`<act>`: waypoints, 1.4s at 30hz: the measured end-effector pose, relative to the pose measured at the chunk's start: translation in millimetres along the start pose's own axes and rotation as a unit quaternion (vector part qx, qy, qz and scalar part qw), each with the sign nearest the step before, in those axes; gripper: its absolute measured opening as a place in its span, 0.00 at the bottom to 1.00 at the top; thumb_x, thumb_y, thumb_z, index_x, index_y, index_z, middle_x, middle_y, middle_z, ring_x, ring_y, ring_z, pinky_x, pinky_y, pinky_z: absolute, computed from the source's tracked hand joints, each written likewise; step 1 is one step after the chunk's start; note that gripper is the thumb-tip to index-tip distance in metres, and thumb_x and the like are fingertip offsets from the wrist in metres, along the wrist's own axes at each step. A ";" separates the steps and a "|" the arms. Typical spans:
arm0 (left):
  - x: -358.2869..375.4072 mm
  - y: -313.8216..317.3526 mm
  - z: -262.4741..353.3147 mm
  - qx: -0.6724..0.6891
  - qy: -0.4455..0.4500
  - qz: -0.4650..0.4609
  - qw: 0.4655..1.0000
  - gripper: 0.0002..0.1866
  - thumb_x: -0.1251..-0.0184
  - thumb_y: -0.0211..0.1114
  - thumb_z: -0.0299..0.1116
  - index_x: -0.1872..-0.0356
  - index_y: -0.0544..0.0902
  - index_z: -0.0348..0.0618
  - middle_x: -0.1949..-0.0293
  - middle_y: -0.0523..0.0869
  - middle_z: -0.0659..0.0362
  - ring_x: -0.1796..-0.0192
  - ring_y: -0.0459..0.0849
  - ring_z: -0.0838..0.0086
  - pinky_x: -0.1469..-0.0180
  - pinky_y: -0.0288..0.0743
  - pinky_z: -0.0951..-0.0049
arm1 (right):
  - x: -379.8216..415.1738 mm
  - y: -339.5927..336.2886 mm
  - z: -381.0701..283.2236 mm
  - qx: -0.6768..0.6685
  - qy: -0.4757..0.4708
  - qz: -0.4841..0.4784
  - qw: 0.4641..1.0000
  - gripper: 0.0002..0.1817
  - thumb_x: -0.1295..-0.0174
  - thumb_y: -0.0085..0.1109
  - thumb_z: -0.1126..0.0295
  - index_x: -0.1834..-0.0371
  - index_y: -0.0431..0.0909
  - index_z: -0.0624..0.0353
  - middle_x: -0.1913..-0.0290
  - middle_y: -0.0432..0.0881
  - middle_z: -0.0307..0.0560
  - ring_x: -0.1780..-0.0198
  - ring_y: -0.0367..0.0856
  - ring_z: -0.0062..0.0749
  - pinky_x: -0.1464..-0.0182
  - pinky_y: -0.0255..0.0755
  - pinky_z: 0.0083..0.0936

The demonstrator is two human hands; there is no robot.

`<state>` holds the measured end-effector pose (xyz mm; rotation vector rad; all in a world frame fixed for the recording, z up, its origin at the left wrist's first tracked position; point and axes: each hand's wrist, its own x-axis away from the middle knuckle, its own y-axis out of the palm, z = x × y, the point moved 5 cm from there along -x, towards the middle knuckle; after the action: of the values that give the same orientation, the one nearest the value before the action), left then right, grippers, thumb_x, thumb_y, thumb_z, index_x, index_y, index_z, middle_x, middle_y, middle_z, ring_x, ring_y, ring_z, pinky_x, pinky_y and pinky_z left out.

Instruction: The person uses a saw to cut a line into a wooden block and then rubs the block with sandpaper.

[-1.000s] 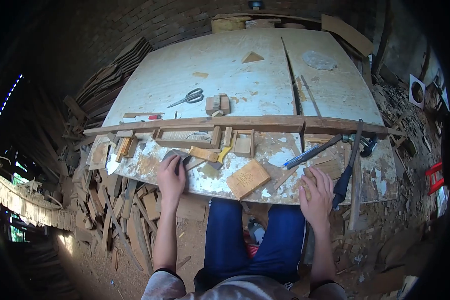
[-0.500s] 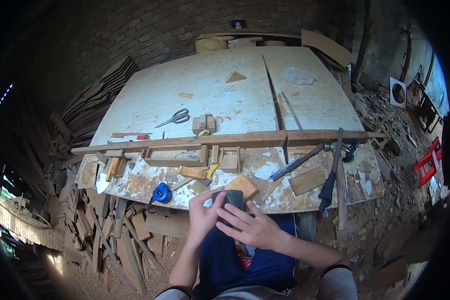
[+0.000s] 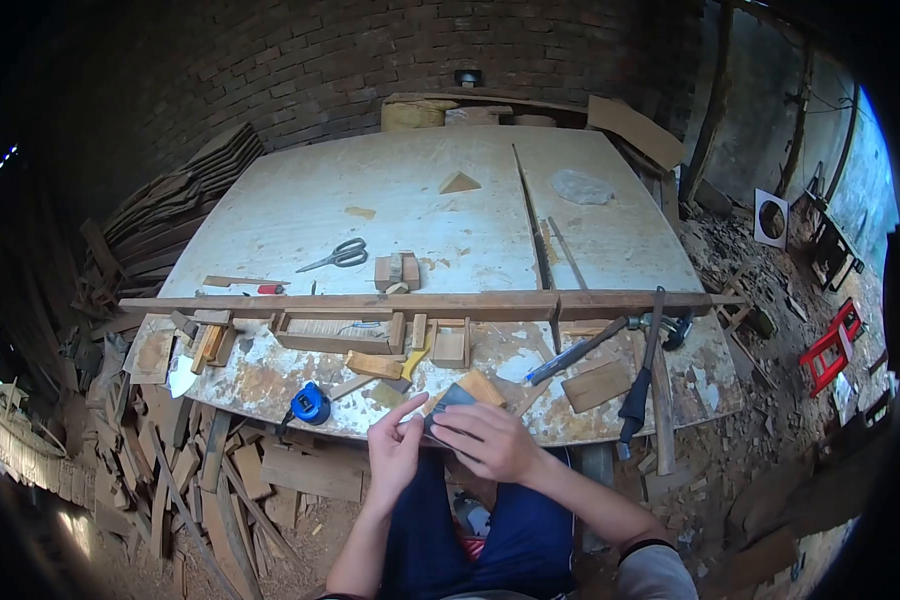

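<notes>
Over the bench's front edge, I hold a dark grey sheet that looks like sandpaper (image 3: pixel 456 397) in front of me. My right hand (image 3: pixel 496 440) is closed round it, fingers bent across its near face. At its lower left edge is my left hand (image 3: pixel 394 450), the thumb bent in against it and the index finger stretched up; its other fingers are partly hidden. Just behind the sheet lies a light wooden block (image 3: pixel 481 388). A blue tape measure (image 3: pixel 310 403) sits to the left, and a yellow-handled tool (image 3: pixel 417 358) lies beyond my hands.
A long wooden rail (image 3: pixel 420 306) crosses the bench (image 3: pixel 260 395). Scissors (image 3: pixel 340 255) lie behind it. A shallow wooden box (image 3: pixel 335 343) stands in front. To the right are a blue pen (image 3: pixel 558 361), a flat board (image 3: pixel 597 386) and a dark-handled tool (image 3: pixel 637 400). Wood scraps (image 3: pixel 240 500) cover the floor.
The view has tilted up, so the bench sits lower. My right hand has closed further over the dark sheet, and my left index finger has straightened away from it.
</notes>
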<state>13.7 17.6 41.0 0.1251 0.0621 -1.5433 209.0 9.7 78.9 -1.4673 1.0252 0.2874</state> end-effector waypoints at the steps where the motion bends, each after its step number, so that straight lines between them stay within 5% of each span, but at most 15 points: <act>1: 0.7 -2.2 2.9 -0.014 0.018 0.002 1.000 0.20 0.09 0.62 0.23 0.24 0.85 0.30 0.63 0.94 0.65 0.64 0.83 0.90 0.60 0.77 0.83 | -4.1 -4.4 6.3 -0.032 0.002 -0.002 0.999 0.29 0.31 0.68 0.75 0.25 0.87 0.57 0.30 0.90 0.51 0.26 0.87 0.46 0.25 0.81 0.45; 4: 3.6 6.4 17.0 -0.052 0.118 0.057 0.990 0.19 0.07 0.58 0.25 0.25 0.85 0.31 0.58 0.97 0.59 0.58 0.90 0.82 0.50 0.84 0.78 | -9.1 -4.1 15.3 -0.045 0.037 -0.005 0.998 0.31 0.32 0.68 0.78 0.23 0.85 0.61 0.27 0.89 0.54 0.21 0.84 0.51 0.21 0.79 0.50; 5: 0.8 3.0 15.8 -0.090 0.156 0.030 0.983 0.22 0.11 0.59 0.26 0.24 0.83 0.31 0.44 0.96 0.45 0.44 0.95 0.64 0.33 0.85 0.63 | -3.1 0.6 26.8 0.003 0.066 -0.024 0.998 0.30 0.30 0.65 0.78 0.22 0.83 0.64 0.23 0.86 0.58 0.17 0.80 0.55 0.16 0.74 0.54; 8: -22.4 -6.4 -5.2 -0.271 0.253 -0.005 0.929 0.30 0.21 0.64 0.28 0.20 0.79 0.32 0.31 0.88 0.37 0.32 0.90 0.49 0.22 0.78 0.53 | 9.6 1.2 38.5 0.069 0.180 -0.055 0.980 0.29 0.27 0.63 0.78 0.22 0.82 0.67 0.22 0.86 0.59 0.18 0.81 0.55 0.14 0.71 0.54; 9: -28.7 -8.2 -30.0 -0.226 0.196 -0.046 0.953 0.40 0.32 0.70 0.33 0.17 0.75 0.34 0.27 0.84 0.36 0.26 0.83 0.41 0.19 0.74 0.49 | 13.8 6.0 26.3 0.080 0.174 -0.044 0.981 0.28 0.25 0.61 0.75 0.22 0.81 0.70 0.21 0.84 0.61 0.17 0.80 0.56 0.12 0.68 0.54; 12: -19.6 7.5 0.7 -0.328 0.239 -0.140 0.903 0.44 0.31 0.73 0.39 0.14 0.72 0.35 0.29 0.85 0.38 0.28 0.85 0.43 0.21 0.76 0.49 | 16.0 8.6 -10.1 0.007 0.146 -0.074 0.986 0.26 0.24 0.60 0.75 0.23 0.82 0.69 0.20 0.83 0.62 0.15 0.77 0.59 0.12 0.67 0.54; 17: -22.8 16.8 -17.8 -0.351 0.214 -0.064 0.909 0.68 0.50 0.93 0.45 0.09 0.62 0.30 0.38 0.92 0.48 0.35 0.88 0.48 0.27 0.80 0.48 | 14.2 8.6 1.6 0.083 0.226 -0.044 0.970 0.29 0.22 0.63 0.71 0.20 0.78 0.71 0.19 0.81 0.64 0.15 0.76 0.60 0.12 0.66 0.55; 21: -20.9 23.4 -1.1 -0.343 0.279 -0.058 0.895 0.73 0.54 0.91 0.39 0.07 0.54 0.28 0.37 0.92 0.46 0.35 0.88 0.47 0.25 0.78 0.49 | 13.4 14.5 -12.3 0.012 0.204 -0.065 0.977 0.29 0.22 0.63 0.72 0.20 0.78 0.71 0.20 0.81 0.65 0.15 0.75 0.61 0.13 0.67 0.56; 27: -20.2 40.4 -31.0 -0.287 0.201 -0.001 0.937 0.72 0.51 0.89 0.38 0.07 0.52 0.27 0.39 0.93 0.44 0.36 0.90 0.45 0.25 0.79 0.49 | 10.3 13.6 -14.3 0.007 0.220 -0.072 0.973 0.27 0.21 0.62 0.73 0.21 0.79 0.72 0.19 0.81 0.65 0.14 0.75 0.61 0.13 0.65 0.57; 31: -14.7 46.6 -11.8 -0.309 0.211 0.008 0.927 0.67 0.43 0.88 0.36 0.07 0.52 0.27 0.38 0.94 0.45 0.37 0.92 0.45 0.31 0.85 0.53 | 3.5 2.7 35.9 -0.028 0.315 -0.057 0.947 0.26 0.18 0.57 0.72 0.21 0.79 0.73 0.19 0.81 0.68 0.14 0.74 0.64 0.11 0.62 0.58; 35: -17.4 40.6 -25.8 -0.285 0.205 0.017 0.936 0.72 0.47 0.91 0.39 0.07 0.50 0.29 0.39 0.95 0.44 0.41 0.96 0.46 0.38 0.90 0.55 | 5.7 21.5 -13.9 0.025 0.204 -0.077 0.976 0.26 0.18 0.55 0.73 0.22 0.79 0.74 0.20 0.82 0.70 0.14 0.74 0.64 0.11 0.63 0.57; 39: -15.4 44.0 -13.4 -0.285 0.206 0.002 0.936 0.71 0.43 0.89 0.35 0.06 0.47 0.30 0.37 0.94 0.43 0.41 0.96 0.46 0.39 0.90 0.56 | 8.7 1.6 38.8 0.025 0.297 -0.059 0.953 0.29 0.21 0.58 0.73 0.20 0.78 0.74 0.19 0.79 0.71 0.14 0.75 0.64 0.11 0.64 0.58; 42: -16.0 37.8 -32.1 -0.295 0.192 0.009 0.936 0.74 0.47 0.91 0.37 0.06 0.46 0.28 0.38 0.94 0.43 0.41 0.96 0.46 0.39 0.90 0.56 | 9.3 20.8 -17.9 0.038 0.190 -0.062 0.979 0.25 0.18 0.56 0.73 0.22 0.79 0.73 0.21 0.83 0.68 0.16 0.77 0.62 0.13 0.66 0.58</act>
<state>52.3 38.2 12.6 -0.0524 0.8254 -1.4042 192.3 -7.0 62.0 -1.5427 1.2258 -0.1272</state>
